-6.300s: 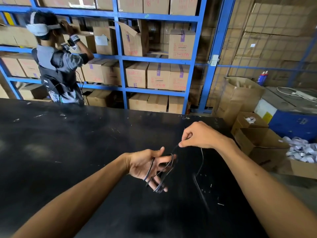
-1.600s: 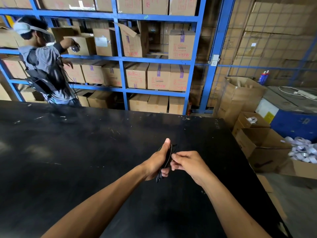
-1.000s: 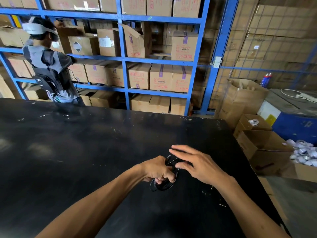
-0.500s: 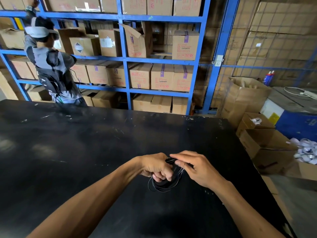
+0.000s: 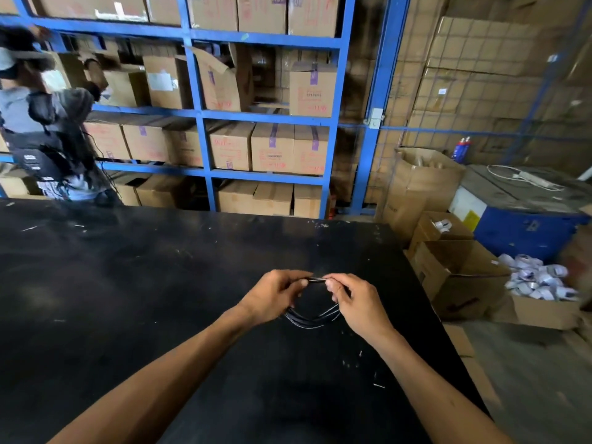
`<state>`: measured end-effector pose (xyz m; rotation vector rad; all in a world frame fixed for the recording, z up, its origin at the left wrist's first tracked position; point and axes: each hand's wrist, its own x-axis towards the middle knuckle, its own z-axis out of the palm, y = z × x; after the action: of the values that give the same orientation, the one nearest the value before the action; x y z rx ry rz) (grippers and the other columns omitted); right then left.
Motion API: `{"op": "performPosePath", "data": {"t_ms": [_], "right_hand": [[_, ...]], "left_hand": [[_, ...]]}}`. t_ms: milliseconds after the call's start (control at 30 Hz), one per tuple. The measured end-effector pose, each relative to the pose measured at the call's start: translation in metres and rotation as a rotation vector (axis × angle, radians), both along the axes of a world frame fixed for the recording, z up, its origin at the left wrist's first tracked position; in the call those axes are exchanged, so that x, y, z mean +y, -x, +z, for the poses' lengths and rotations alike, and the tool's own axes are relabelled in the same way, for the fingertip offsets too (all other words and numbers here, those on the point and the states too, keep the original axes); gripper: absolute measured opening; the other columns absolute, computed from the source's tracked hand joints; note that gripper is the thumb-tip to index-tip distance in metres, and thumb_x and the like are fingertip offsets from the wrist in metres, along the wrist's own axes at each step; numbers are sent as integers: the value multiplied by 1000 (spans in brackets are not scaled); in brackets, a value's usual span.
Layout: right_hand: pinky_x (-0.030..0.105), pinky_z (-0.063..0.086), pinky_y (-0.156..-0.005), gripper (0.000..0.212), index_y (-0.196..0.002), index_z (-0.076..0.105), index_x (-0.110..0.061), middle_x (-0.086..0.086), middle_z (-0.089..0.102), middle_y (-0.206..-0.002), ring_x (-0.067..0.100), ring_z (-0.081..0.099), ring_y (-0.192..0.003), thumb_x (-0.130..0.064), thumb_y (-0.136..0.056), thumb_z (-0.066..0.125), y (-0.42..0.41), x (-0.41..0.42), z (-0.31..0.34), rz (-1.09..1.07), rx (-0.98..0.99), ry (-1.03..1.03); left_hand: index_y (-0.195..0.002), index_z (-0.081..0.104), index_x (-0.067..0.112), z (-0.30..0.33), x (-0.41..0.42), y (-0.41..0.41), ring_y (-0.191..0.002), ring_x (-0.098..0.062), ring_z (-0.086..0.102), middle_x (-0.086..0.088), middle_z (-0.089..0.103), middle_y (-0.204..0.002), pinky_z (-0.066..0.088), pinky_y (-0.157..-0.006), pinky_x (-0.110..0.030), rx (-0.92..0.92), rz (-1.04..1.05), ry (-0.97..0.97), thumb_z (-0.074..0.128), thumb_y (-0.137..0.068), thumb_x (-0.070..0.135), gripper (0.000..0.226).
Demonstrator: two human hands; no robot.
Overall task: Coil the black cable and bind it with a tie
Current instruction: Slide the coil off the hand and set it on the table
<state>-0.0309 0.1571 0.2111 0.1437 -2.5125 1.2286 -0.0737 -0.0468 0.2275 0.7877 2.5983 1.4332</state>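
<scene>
Where both hands meet above the black tabletop (image 5: 128, 299), nearer its right edge than its left, the labelled parts are as follows.

Left hand (image 5: 272, 296): fingers curled, thumb and fingertips pinched on the top of the black cable (image 5: 312, 318), knuckles turned toward the far edge.

Right hand (image 5: 355, 302): likewise clenched in a pinch on the top of the same coil, its fingertips just beside those of the left hand, almost touching.

Black cable: gathered into several loops; the top run is stretched short and straight between the two pinches, while the lower arcs hang down between the wrists. Whether the arcs rest on the tabletop or hang just above it cannot be told.

Tie: none can be made out around the coil; the pinched stretch is too small and dark to tell.

Tabletop: black, scuffed, with small pale flecks near the right edge and the far left corner.

Cardboard boxes (image 5: 455, 274): open, on the floor just beyond the right edge; one further right holds white rolled items (image 5: 538, 277).

Blue shelving (image 5: 205, 149): beyond the far edge, stacked with closed cartons.

Second person (image 5: 41, 129): at the far left, facing the shelving, arm raised to a carton.
</scene>
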Motion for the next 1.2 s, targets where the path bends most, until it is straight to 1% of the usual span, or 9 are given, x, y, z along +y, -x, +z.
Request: {"op": "performPosePath", "data": {"t_ms": [100,233,300,400,600,733,833,1067,1200], "right_hand": [[8,49,-69,19,-112,77,-14,-2,70,-94,3,67,-74,-18,-101,61,7,21,0,-28,-19,-16],[4,46,-69,20,-112,76,-11,-2,69,-95,3,65,-74,-19,-101,61,16,48,-8,-52,-45,-57],[7,48,-70,21,-112,76,-11,0,70,-96,4,66,-73,-20,-101,61,20,62,-16,-60,-61,-67],[29,57,-78,21,-111,76,-10,4,72,-94,12,69,-75,-21,-101,61,23,83,-31,-60,-92,-65],[28,57,-80,17,-107,78,-18,0,77,-87,3,70,-71,-23,-100,63,25,119,-66,12,-353,129],[33,56,-92,22,-110,78,-22,-2,79,-95,9,75,-90,-33,-100,61,25,134,-94,67,-586,246],[31,51,-97,32,-118,76,-25,-7,77,-108,10,69,-103,-42,-100,56,29,145,-110,37,-647,164],[28,48,-100,36,-127,71,-16,9,71,-123,24,66,-117,-10,-92,62,43,176,-165,25,-764,-227],[37,52,-100,45,-129,69,-22,12,64,-125,29,68,-109,-10,-86,71,55,181,-198,90,-820,-374]], "left_hand": [[-124,67,16,-11,28,8,-67,-6,51,2,56,-83,42,-67,-18,261,-5,134,60,-98,28,30],[-105,69,14,-26,62,22,-67,-20,52,0,55,-78,50,-68,-38,385,48,249,54,-99,27,20],[-105,68,13,-33,79,26,-74,-28,60,-5,62,-85,51,-70,-41,365,72,296,51,-100,29,24],[-105,67,14,-47,102,25,-77,-30,64,-7,67,-90,48,-66,-36,352,74,322,49,-100,27,23],[-93,72,11,-88,134,19,-71,-28,61,-6,63,-79,50,-65,-36,209,113,287,54,-95,19,19],[-88,68,11,-125,145,11,-69,-28,58,-1,56,-74,49,-63,-37,91,142,345,51,-94,23,21],[-82,64,9,-150,151,9,-67,-31,57,0,51,-72,48,-61,-39,57,163,375,51,-94,22,22],[-83,63,5,-191,150,26,-66,-37,57,-2,47,-72,45,-58,-39,-23,233,431,49,-93,22,24],[-78,60,3,-205,146,37,-61,-36,54,-3,47,-69,45,-56,-39,-52,255,425,48,-92,21,25]]}}
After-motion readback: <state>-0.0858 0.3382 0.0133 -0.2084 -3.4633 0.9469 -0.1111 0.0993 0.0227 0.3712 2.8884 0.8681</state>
